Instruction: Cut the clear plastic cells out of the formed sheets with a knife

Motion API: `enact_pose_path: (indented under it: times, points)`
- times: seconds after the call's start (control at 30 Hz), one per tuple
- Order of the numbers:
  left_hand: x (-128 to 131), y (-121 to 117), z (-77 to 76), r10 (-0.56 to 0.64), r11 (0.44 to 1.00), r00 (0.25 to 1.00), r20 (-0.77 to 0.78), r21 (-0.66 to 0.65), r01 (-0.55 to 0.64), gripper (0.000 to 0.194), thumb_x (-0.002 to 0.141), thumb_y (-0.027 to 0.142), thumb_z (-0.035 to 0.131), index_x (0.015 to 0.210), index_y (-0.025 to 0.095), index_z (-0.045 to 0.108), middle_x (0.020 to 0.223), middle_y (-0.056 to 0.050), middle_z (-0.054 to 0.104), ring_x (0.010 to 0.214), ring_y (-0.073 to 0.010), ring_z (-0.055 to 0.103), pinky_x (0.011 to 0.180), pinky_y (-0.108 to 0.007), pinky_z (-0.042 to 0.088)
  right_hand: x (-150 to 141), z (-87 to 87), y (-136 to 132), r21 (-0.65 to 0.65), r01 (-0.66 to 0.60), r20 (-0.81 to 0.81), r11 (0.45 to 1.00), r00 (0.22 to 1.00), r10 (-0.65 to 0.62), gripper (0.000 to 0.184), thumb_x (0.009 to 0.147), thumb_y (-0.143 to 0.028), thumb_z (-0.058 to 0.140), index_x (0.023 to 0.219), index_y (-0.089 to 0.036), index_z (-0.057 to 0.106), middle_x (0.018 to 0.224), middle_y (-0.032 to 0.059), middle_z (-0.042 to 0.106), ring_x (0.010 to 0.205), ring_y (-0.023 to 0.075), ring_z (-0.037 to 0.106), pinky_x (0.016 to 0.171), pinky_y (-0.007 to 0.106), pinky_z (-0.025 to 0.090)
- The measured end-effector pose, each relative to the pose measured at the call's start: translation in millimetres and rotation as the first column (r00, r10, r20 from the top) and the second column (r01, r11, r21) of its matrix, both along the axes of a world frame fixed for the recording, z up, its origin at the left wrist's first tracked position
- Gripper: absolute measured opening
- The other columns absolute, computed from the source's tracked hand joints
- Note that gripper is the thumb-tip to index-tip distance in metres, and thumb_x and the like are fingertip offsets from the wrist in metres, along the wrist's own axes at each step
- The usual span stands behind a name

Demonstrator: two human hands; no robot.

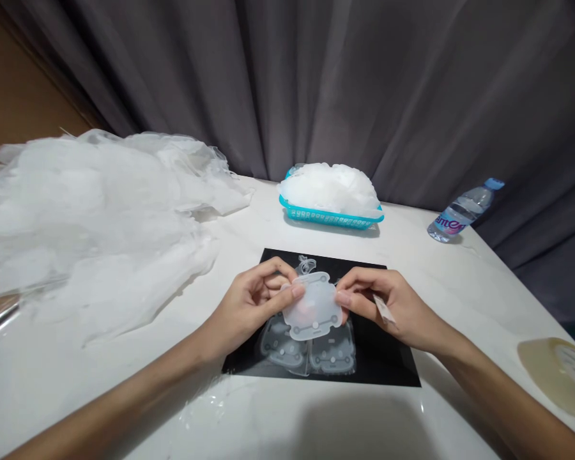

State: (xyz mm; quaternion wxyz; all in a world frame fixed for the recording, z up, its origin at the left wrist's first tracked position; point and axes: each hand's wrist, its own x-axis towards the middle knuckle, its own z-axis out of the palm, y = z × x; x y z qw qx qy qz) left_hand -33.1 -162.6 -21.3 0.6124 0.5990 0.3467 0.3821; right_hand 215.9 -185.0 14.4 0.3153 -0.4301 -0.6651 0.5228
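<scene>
Between both hands is a translucent, flat silicone-like piece (315, 308) with a scalloped outline and small slots, held up over a black mat (388, 358). My left hand (256, 294) pinches its left edge between thumb and fingers. The right edge is pinched by my right hand (388, 303), which also has a small pale strip (384, 311) tucked against its fingers. Beneath the held piece, similar clear pieces (333, 351) lie on the mat. Small clear scraps (306, 264) sit near the mat's far edge.
A large heap of thin white sheets (91, 217) covers the table's left side. Behind the mat stands a turquoise basket (335, 218) piled with white translucent pieces (333, 186). A water bottle (462, 214) is at the back right; a roll of tape (558, 370) lies at the right edge.
</scene>
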Motion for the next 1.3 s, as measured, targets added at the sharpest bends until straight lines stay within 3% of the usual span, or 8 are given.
enact_pose_path:
  times: [0.33, 0.6, 0.83, 1.13, 1.3]
  points:
    - [1, 1, -1.2, -0.002, 1.000, 1.000, -0.010, -0.002, 0.002, 0.025, 0.097, 0.039, 0.073, 0.093, 0.017, 0.061, 0.071, 0.002, 0.064, 0.062, -0.0096, 0.055, 0.057, -0.018, 0.040, -1, -2.0, 0, -0.041, 0.013, -0.003, 0.999, 1.000, -0.014, 0.031, 0.097, -0.049, 0.070, 0.091, -0.019, 0.071, 0.076, 0.0026, 0.076, 0.072, 0.0154, 0.063, 0.066, 0.027, 0.044]
    - [3, 0, -1.5, -0.047, 0.998, 0.997, 0.054, -0.043, 0.050, 0.024, 0.096, 0.035, 0.075, 0.107, 0.019, 0.062, 0.075, 0.003, 0.066, 0.064, -0.0111, 0.064, 0.058, -0.018, 0.049, 0, -7.2, 0, -0.043, 0.014, -0.005, 0.999, 1.000, -0.014, 0.028, 0.098, -0.048, 0.070, 0.093, -0.020, 0.071, 0.077, 0.0018, 0.077, 0.071, 0.0145, 0.061, 0.066, 0.027, 0.044]
    - [1, -1, -4.7, 0.011, 1.000, 1.000, -0.009, 0.020, -0.011, 0.032, 0.095, 0.034, 0.077, 0.122, 0.019, 0.068, 0.069, 0.006, 0.052, 0.061, -0.0072, 0.052, 0.056, -0.015, 0.043, -1, -13.3, 3, -0.078, 0.007, -0.028, 0.997, 1.000, -0.009, 0.029, 0.099, -0.048, 0.070, 0.096, -0.020, 0.069, 0.082, 0.0016, 0.077, 0.076, 0.0152, 0.065, 0.072, 0.027, 0.048]
    - [0, 0, -11.6, -0.006, 0.998, 1.000, 0.001, 0.055, 0.006, 0.026, 0.097, 0.030, 0.076, 0.118, 0.022, 0.063, 0.074, 0.006, 0.058, 0.065, -0.0069, 0.057, 0.059, -0.014, 0.045, 0, -18.1, 5, -0.091, -0.010, -0.024, 0.996, 1.000, 0.008, 0.025, 0.098, -0.045, 0.071, 0.098, -0.021, 0.067, 0.083, 0.0009, 0.077, 0.078, 0.0160, 0.067, 0.075, 0.027, 0.049]
    - [0, -1, -10.8, -0.006, 0.997, 1.000, 0.025, 0.081, 0.004, 0.035, 0.097, 0.027, 0.076, 0.128, 0.024, 0.061, 0.072, 0.007, 0.059, 0.060, -0.0059, 0.053, 0.056, -0.013, 0.044, 2, -17.4, 3, -0.045, -0.024, 0.000, 0.999, 1.000, 0.024, 0.022, 0.100, -0.043, 0.070, 0.098, -0.022, 0.065, 0.083, -0.0005, 0.075, 0.073, 0.0138, 0.060, 0.068, 0.026, 0.044]
